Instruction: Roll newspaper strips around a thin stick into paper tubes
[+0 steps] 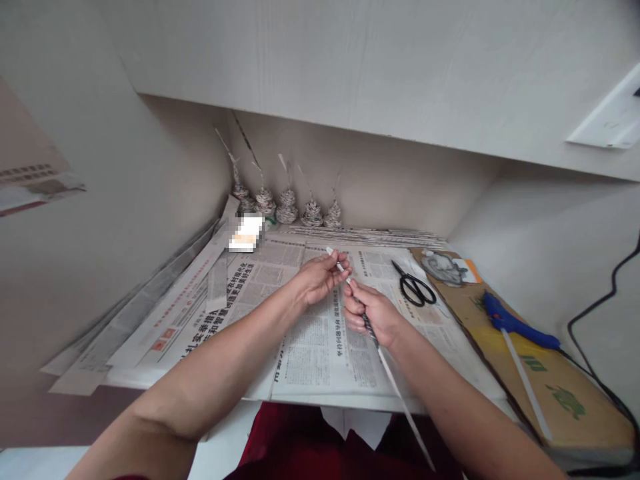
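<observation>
Currently in hand: one paper strip (395, 387), held over the middle of the newspaper; it slants from a white tip down past the near edge of the tabletop (330, 403).
Hands: two, near each other, both on the strip.
Left hand (319, 279): thumb and fingers pinched together on the strip, just below its tip.
Right hand (374, 312): fingers curled and clamped round the strip, lower down; a dark-patterned stretch shows beneath them.
Newspaper (310, 360): spread over the tabletop; number of sheets unclear.
Woven pieces (287, 208): five, upright in a row at the back, thin ends sticking up.
Rods (370, 237): many, lying along the back, too bunched to count.
Scissors (404, 276): one black-handled pair, right of the hands.
Cardboard (585, 383): one piece, on the right side.
Glue gun (523, 325): one, blue, on the cardboard.
White stick (525, 383): one, beside the glue gun.
Grey bundle (443, 267): one, at the cardboard's far end.
Blurred item (246, 232): one, back left.
</observation>
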A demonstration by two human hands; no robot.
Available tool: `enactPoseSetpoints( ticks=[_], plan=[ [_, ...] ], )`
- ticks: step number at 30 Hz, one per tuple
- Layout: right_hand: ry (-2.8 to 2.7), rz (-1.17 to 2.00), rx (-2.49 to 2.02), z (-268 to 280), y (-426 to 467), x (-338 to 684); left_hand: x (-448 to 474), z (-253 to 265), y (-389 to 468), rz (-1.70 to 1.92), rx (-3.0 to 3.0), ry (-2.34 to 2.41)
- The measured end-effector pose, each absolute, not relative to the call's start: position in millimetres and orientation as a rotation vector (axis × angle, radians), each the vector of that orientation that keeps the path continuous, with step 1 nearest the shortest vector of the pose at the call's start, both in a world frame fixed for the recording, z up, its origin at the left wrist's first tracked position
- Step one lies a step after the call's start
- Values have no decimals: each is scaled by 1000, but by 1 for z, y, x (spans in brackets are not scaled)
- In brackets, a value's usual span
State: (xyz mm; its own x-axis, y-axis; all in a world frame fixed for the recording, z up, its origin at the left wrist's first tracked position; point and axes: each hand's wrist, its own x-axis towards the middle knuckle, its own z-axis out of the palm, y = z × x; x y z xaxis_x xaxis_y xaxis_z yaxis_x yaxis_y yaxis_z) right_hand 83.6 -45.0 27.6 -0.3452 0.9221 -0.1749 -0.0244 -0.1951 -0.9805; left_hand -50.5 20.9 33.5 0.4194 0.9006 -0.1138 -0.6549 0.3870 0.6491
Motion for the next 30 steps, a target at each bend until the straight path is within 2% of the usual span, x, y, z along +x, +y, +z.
enactPoseSetpoints(
  ticks=[2, 4, 6, 11, 13, 15, 20, 22, 24, 30],
  plan=[
    [-1193, 1889, -949, 28, -45, 86, -51, 33, 20, 1032, 573, 501],
    [-1195, 1878, -970, 26, -44, 87, -50, 33, 20, 1037, 580, 523],
    [-1303, 1672, -1131, 24, -42, 87, -49, 32, 19, 1037, 592, 541],
    [-1717, 879, -1430, 19, -37, 86, -47, 30, 19, 1031, 617, 553],
    [-1765, 766, -1430, 17, -36, 85, -47, 30, 19, 1028, 627, 528],
    [-1679, 911, -1401, 15, -37, 83, -48, 31, 19, 1002, 633, 498],
    [-1226, 1696, -1086, 15, -40, 81, -50, 33, 19, 968, 622, 497],
    [-1134, 1832, -1023, 14, -41, 82, -50, 33, 19, 973, 640, 523],
    [-1169, 1759, -1085, 12, -42, 82, -50, 32, 18, 972, 676, 573],
    [-1609, 1082, -1445, 5, -42, 82, -48, 30, 16, 959, 745, 661]
  ],
)
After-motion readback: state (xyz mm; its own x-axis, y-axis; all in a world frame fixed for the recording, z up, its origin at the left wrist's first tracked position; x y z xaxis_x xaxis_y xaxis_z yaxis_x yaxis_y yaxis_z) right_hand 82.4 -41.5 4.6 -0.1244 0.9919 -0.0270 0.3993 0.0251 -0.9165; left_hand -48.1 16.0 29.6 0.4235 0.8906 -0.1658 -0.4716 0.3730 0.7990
